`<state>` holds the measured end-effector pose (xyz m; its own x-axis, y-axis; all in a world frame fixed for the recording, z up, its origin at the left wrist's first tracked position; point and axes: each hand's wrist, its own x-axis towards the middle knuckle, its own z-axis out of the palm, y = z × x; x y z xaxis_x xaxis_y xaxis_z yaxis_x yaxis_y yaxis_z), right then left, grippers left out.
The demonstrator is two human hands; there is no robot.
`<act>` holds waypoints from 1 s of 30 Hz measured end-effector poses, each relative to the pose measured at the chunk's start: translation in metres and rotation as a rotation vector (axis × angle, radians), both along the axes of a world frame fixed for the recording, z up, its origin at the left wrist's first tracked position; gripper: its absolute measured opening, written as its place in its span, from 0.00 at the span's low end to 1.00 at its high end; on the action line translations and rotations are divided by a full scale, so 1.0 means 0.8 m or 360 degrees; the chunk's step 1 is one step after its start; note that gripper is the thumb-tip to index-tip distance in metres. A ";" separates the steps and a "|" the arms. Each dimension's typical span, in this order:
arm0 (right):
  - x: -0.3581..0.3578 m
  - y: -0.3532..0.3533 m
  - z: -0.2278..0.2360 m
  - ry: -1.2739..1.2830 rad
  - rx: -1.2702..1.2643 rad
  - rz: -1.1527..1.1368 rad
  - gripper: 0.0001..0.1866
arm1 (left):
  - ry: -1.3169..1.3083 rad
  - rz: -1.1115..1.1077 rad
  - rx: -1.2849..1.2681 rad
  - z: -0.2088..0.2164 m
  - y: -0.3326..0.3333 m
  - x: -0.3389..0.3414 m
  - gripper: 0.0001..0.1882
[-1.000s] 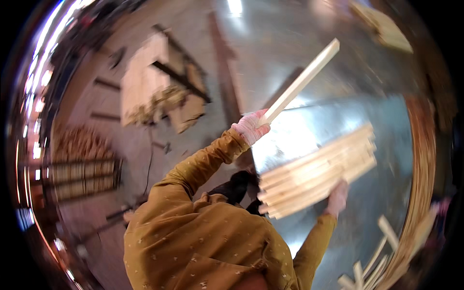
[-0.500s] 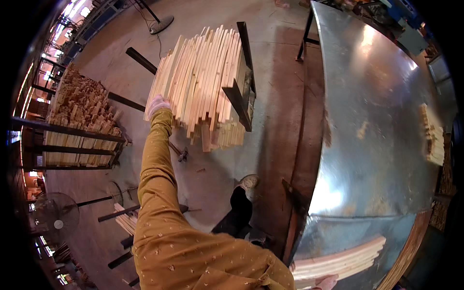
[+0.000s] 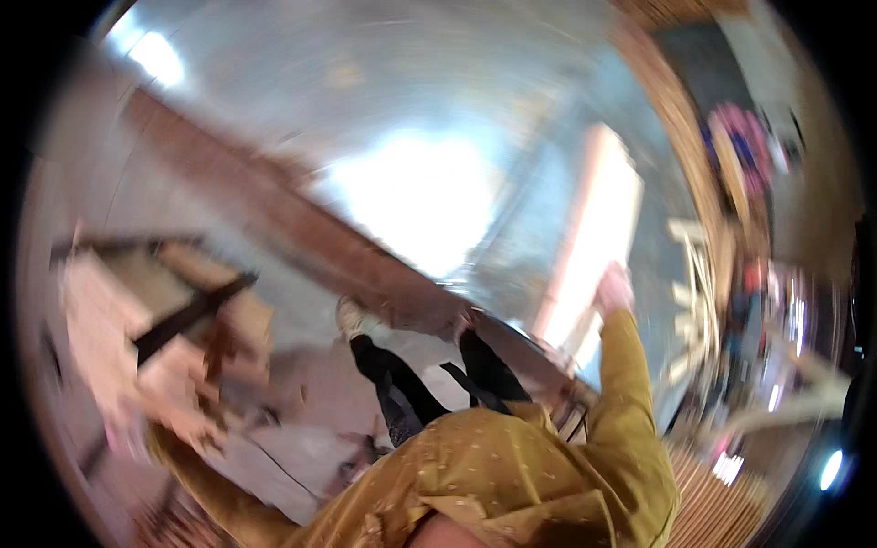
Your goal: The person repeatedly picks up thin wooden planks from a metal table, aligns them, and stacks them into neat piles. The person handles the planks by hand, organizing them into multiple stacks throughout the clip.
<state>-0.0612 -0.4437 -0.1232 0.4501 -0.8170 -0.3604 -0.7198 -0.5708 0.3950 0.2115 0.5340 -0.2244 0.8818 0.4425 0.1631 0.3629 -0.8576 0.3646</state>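
My right hand (image 3: 614, 288) is against the side of a bundle of pale wooden strips (image 3: 596, 215) lying on the shiny metal table (image 3: 512, 100). Motion blur smears its fingers, so I cannot tell whether they close round the wood. Off to the left, my left hand (image 3: 126, 437) is at the near end of a stack of wooden strips (image 3: 105, 315) between dark metal uprights (image 3: 196, 315). That hand is heavily blurred too, and its grip does not show.
The table's brown lower edge (image 3: 311, 228) runs diagonally between me and the tabletop. More pale strips (image 3: 690, 292) are by the table's right side. Behind them lies a pink and purple bundle (image 3: 744, 146). Stacked wood (image 3: 708, 502) fills the lower right.
My view has swung right, so the metal table now fills the upper middle and the strip stack is at far left. My right arm has come fully into view.
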 end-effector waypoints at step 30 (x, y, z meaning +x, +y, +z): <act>0.092 -0.283 0.262 0.1639 -0.3855 -0.0142 0.34 | 0.0548 -0.1648 -0.3031 0.499 -1.286 -0.031 0.35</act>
